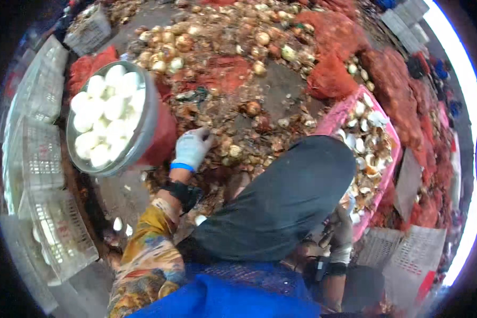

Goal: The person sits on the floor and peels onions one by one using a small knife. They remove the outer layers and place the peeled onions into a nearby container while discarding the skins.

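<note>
My left hand [191,148], in a pale glove with a blue cuff, reaches over a heap of loose onion skins [222,119] with unpeeled onions in it. Its fingers are curled, and whether they hold anything cannot be made out. A round tub [143,131] full of peeled white onions [113,107] stands to its left. My right hand [340,224], in a greyish glove, is low beside my right knee, near a pink-rimmed container [393,139] of onion peelings and white pieces [365,159]. Its fingers are blurred and partly hidden, so its grip is unclear.
Plastic crates [43,159] line the left side, and more crates [413,254] stand at the lower right. Red mesh sacks [334,51] lie at the upper right. Unpeeled onions [167,43] are heaped at the top. My bent leg [278,198] lies between my hands.
</note>
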Demonstrator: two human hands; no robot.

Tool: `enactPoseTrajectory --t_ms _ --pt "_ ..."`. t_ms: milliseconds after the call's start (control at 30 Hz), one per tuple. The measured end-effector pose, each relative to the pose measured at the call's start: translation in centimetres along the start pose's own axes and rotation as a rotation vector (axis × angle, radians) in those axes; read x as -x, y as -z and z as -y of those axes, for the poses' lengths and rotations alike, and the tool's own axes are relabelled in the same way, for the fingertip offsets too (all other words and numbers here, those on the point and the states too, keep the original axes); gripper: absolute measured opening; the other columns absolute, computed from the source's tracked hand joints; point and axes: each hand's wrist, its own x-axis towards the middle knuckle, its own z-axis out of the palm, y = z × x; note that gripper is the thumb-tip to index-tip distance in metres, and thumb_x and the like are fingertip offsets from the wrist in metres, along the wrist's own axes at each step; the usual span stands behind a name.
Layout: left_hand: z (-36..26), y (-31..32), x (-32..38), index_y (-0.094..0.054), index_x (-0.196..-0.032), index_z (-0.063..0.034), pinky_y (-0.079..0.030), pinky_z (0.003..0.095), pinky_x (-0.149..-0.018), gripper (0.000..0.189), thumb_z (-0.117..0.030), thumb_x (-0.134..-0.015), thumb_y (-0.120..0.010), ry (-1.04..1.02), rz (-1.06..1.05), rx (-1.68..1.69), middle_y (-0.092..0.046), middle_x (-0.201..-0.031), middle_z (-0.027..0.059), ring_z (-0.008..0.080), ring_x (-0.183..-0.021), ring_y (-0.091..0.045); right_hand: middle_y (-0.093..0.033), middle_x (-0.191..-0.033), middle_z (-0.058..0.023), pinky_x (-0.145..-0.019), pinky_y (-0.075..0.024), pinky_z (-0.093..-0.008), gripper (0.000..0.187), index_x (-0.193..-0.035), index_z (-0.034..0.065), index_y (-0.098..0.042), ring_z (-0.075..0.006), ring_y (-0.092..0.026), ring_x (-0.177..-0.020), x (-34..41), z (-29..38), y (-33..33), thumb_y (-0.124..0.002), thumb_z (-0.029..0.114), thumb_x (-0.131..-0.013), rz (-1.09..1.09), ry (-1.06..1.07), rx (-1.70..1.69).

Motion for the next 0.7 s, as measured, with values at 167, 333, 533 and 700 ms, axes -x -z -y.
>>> enactPoseTrajectory --t_ms 167,333,533,700 --pt "2.5 -7.4 -5.1 -0.06 -0.126 -0.0093 -0.05 0.0477 -0.087 0.046 -0.023 -0.083 -0.067 -0.139 0.003 -0.357 -0.062 -0.114 0.021 0.0399 -0.103 -0.061 -0.068 -0.093 -0.0027 -0.064 -0.0505 -0.0253 0.029 -0.115 0.0025 -0.066 -0.0127 -0.064 -0.077 1.1 1.6 -1.9 -0.056 0.024 -0.097 -0.009 -0.271 -0.094" --pt "-1.3 -13.2 -12.5 -0.052 -0.131 -0.007 -0.049 0.0489 -0.089 0.056 -0.026 -0.08 -0.065 -0.293 0.239 -0.154 -0.06 -0.118 0.0209 0.0396 -0.107 -0.06 -0.064 -0.086 -0.0042 -0.058 -0.0487 -0.0271 0.024 -0.106 0.0036 -0.067 -0.0131 -0.062 -0.069 1.4 0.5 -1.7 -0.055 0.022 -0.096 -0.032 -0.032 0.174" --pt "-7.5 -18.8 -15.6 -0.048 -0.137 -0.0127 -0.052 0.0448 -0.09 0.069 -0.033 -0.075 -0.072 -0.289 0.525 -0.384 -0.057 -0.13 0.0179 0.0334 -0.11 -0.063 -0.061 -0.073 -0.0002 -0.052 -0.042 -0.0238 0.021 -0.096 0.0072 -0.066 -0.0099 -0.057 -0.06 2.1 5.2 -6.0 -0.062 0.027 -0.091 -0.119 -0.307 -0.1" --pt "-8.0 -19.1 -13.5 -0.044 -0.14 -0.0157 -0.052 0.046 -0.091 0.076 -0.032 -0.072 -0.074 -0.209 0.63 -0.375 -0.056 -0.13 0.02 0.0362 -0.113 -0.061 -0.062 -0.073 -0.0005 -0.056 -0.0431 -0.0249 0.02 -0.093 0.0068 -0.066 -0.0104 -0.057 -0.062 1.9 6.3 -6.9 -0.06 0.026 -0.091 -0.132 -0.165 0.081"
